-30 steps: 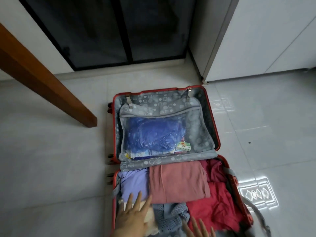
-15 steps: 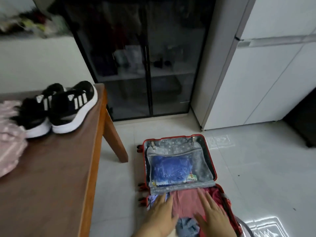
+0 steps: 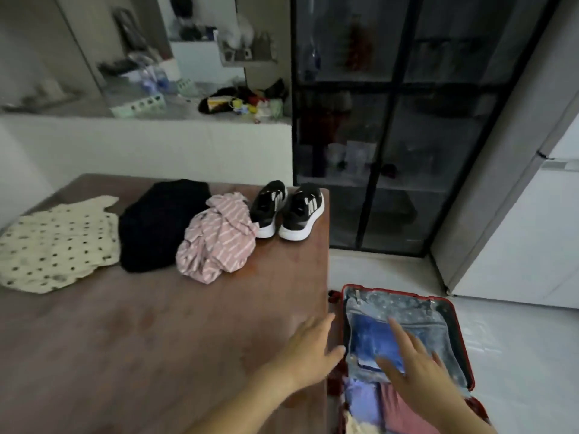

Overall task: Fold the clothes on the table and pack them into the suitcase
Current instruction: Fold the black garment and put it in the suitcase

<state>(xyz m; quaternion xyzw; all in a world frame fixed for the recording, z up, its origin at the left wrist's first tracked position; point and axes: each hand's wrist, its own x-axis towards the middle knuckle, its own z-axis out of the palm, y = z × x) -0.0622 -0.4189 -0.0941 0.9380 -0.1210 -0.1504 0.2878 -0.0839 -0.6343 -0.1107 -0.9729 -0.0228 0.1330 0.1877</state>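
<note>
Pink striped top point(image 3: 216, 242) lies crumpled and unfolded on the brown wooden surface point(image 3: 141, 339), touching a black garment point(image 3: 156, 227) to its left. Further left a cream dotted garment point(image 3: 56, 245) is spread flat, its edge just beside the black one. A pair of black and white shoes point(image 3: 288, 211) stands at the far right corner, next to the pink top.

On the tiled floor point(image 3: 517, 355), just right of the surface, the red suitcase point(image 3: 404, 305) lies open. Its grey dotted lid has a pocket with a blue bundle point(image 3: 372, 339) inside. The near half holds a lilac piece point(image 3: 360, 399) and a rose piece point(image 3: 398, 411) side by side.

Left hand point(image 3: 310, 349) hangs over the right edge of the surface, fingers spread wide, holding nothing. Right hand point(image 3: 410, 374) is above the suitcase, fingers also wide and empty; blur hides whether it touches the lining.

Behind stand a dark glass cabinet point(image 3: 391, 120), a white fridge point(image 3: 532, 245) and a cluttered white ledge point(image 3: 156, 111).
</note>
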